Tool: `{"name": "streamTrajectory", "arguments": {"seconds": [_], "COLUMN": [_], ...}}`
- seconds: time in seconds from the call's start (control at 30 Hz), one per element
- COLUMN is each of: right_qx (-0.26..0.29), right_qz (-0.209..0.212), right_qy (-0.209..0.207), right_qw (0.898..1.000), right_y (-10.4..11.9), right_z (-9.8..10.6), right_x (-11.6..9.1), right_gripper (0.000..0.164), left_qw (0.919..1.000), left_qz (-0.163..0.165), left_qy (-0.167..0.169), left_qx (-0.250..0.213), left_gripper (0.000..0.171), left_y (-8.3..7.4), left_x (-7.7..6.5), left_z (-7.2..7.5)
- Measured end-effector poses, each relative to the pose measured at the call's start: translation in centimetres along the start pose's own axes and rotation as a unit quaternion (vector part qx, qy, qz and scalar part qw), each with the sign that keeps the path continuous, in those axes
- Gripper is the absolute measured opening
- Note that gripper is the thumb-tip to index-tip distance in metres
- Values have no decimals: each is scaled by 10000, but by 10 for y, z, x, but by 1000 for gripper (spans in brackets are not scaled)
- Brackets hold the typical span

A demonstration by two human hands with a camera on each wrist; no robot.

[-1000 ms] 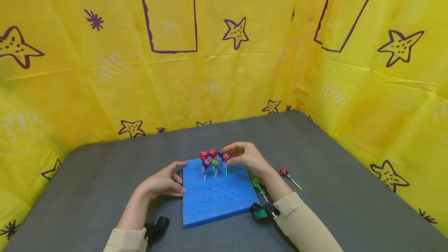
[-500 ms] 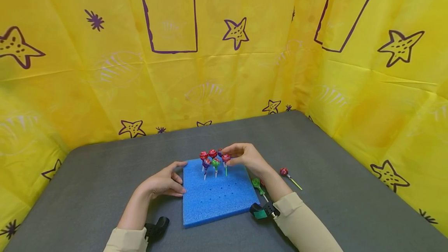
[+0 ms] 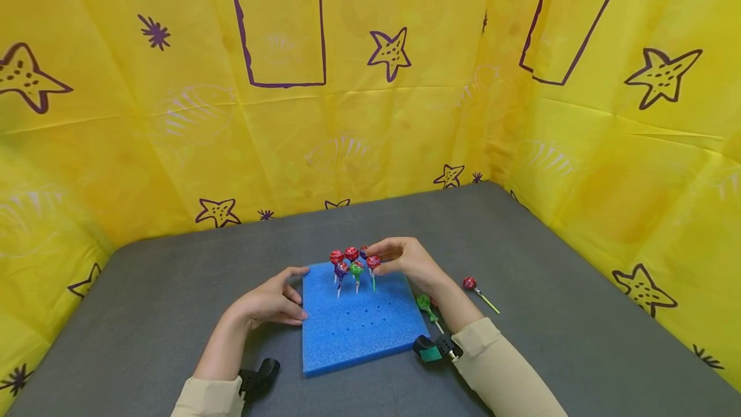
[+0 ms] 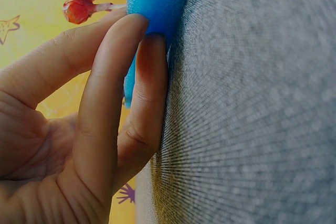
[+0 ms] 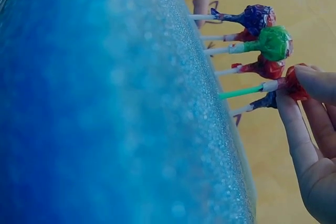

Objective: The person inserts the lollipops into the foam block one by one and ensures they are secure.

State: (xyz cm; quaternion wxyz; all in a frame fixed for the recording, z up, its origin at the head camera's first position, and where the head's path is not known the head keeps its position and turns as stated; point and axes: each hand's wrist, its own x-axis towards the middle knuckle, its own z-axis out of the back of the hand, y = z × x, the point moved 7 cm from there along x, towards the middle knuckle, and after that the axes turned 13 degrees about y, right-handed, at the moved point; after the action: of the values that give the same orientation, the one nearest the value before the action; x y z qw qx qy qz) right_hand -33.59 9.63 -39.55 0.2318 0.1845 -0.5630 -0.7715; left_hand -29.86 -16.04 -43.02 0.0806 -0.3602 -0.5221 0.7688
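Observation:
My right hand [image 3: 413, 259] pinches the red wrapped head of a lollipop [image 5: 296, 83] between thumb and fingers. Its green stick [image 5: 239, 93] stands upright with the lower end at the top of a blue foam block [image 3: 359, 346]. Beside it several lollipops are planted in the block, among them a green one [image 5: 275, 43], a purple one [image 3: 341, 269] and a red one [image 3: 337, 256]. At the block's left edge, my left hand [image 3: 272, 298] rests its fingertips against the side, with the fingers spread along that edge.
Rows of small holes [image 3: 363, 325] show in the block's near half. Right of it, a green lollipop [image 3: 424, 303] lies partly behind my right forearm. Farther right a red lollipop [image 3: 470, 284] lies on the grey table [image 3: 550, 340]. Yellow patterned cloth [image 3: 347, 114] encloses the table.
The red lollipop in my right hand has tipped very slightly left and down, and the fingers with it. My left hand and the foam block stay in place.

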Motion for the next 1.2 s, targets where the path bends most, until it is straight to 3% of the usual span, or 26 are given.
{"name": "streamTrajectory", "arguments": {"seconds": [1.2], "right_qx": [241], "right_qz": [277], "right_qy": [-86], "right_qw": [9993], "right_y": [10], "right_z": [15], "right_x": [-8], "right_gripper": [36], "left_qw": [10000], "left_qz": [-27], "left_qy": [31], "left_qx": [-81], "left_gripper": [92], "left_y": [0], "left_x": [1], "left_z": [0]}}
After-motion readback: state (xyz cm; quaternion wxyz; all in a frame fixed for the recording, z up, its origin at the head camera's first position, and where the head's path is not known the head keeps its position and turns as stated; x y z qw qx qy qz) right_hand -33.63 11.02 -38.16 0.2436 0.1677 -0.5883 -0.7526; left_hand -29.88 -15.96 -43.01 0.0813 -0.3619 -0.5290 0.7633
